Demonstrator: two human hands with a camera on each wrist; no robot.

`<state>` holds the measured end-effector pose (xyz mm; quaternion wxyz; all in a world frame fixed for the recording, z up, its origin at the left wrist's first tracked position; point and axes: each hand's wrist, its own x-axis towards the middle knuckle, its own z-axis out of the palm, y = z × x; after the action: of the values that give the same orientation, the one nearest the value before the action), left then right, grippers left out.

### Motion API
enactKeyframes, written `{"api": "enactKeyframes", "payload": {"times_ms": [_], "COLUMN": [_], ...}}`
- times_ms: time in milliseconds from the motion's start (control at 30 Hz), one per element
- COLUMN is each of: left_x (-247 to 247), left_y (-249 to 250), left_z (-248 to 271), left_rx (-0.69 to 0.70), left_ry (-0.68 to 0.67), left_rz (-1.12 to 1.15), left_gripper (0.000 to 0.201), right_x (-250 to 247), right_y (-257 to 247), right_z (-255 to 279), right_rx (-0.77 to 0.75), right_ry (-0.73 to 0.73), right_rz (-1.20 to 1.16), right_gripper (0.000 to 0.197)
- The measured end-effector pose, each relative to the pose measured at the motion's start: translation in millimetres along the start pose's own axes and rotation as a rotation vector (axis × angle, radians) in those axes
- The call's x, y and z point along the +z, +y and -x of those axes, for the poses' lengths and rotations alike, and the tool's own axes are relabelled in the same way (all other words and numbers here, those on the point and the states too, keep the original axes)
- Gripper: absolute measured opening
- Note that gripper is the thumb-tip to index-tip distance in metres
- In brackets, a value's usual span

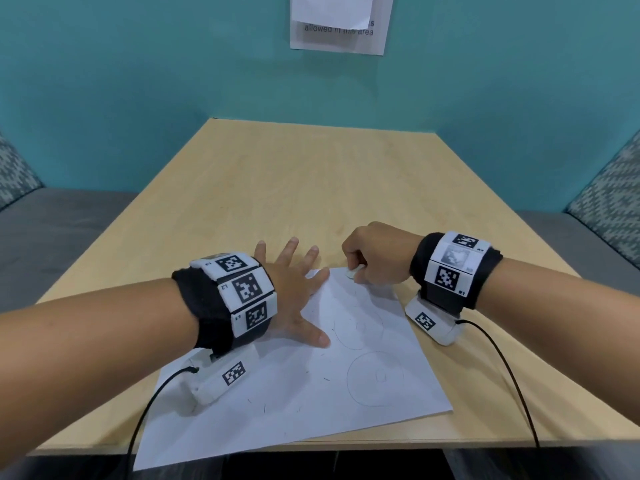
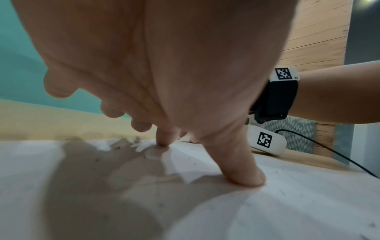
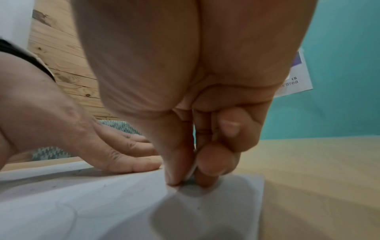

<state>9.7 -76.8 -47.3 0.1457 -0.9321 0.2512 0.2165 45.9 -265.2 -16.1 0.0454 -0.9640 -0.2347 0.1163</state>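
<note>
A white sheet of paper (image 1: pixel 304 403) with faint pencil circles (image 1: pixel 375 379) lies near the front edge of a light wooden table (image 1: pixel 311 188). My left hand (image 1: pixel 304 303) lies flat with its fingers spread, the thumb (image 2: pixel 244 172) and index finger pressing the sheet's upper left part. At the sheet's far corner my right hand (image 1: pixel 356 275) is curled, pinching a small white eraser (image 1: pixel 354 272) against the paper. In the right wrist view the eraser (image 3: pixel 190 173) shows as a thin white sliver between thumb and fingertips, touching the paper (image 3: pixel 102 207).
Short dark pencil marks are scattered over the sheet, and small crumbs (image 2: pixel 123 142) lie at its far edge. The sheet's near corner hangs over the table's front edge. Black cables (image 1: pixel 498 362) trail from both wrist cameras. Grey benches flank the table; a notice (image 1: pixel 341 26) hangs on the teal wall.
</note>
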Motion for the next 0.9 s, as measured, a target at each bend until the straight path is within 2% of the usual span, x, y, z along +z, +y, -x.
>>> {"api": "enactKeyframes", "payload": {"times_ms": [133, 267, 433, 600, 767, 900], "left_x": [-12, -7, -6, -5, -8, -6], "left_y": [8, 10, 10, 11, 12, 13], "left_z": [-8, -17, -12, -14, -12, -14], "left_rx": [0.062, 0.060, 0.062, 0.038, 0.036, 0.007], "left_ry": [0.053, 0.056, 0.046, 0.041, 0.030, 0.036], "left_rz": [0.040, 0.083, 0.112, 0.087, 0.096, 0.081], "left_gripper": [0.112, 0.109, 0.099, 0.107, 0.098, 0.107], "right_x": [0, 0, 13, -2, 13, -1], "right_y": [0, -3, -20, 1, -20, 2], "right_z": [-2, 1, 17, 3, 17, 3], "right_rx": [-0.011, -0.024, -0.199, -0.080, -0.210, -0.083], "right_ry": [-0.003, 0.005, -0.074, -0.016, -0.113, -0.024], "right_rz": [0.005, 0.006, -0.014, 0.005, -0.037, -0.008], "right_gripper": [0.006, 0.006, 0.006, 0.008, 0.006, 0.009]}}
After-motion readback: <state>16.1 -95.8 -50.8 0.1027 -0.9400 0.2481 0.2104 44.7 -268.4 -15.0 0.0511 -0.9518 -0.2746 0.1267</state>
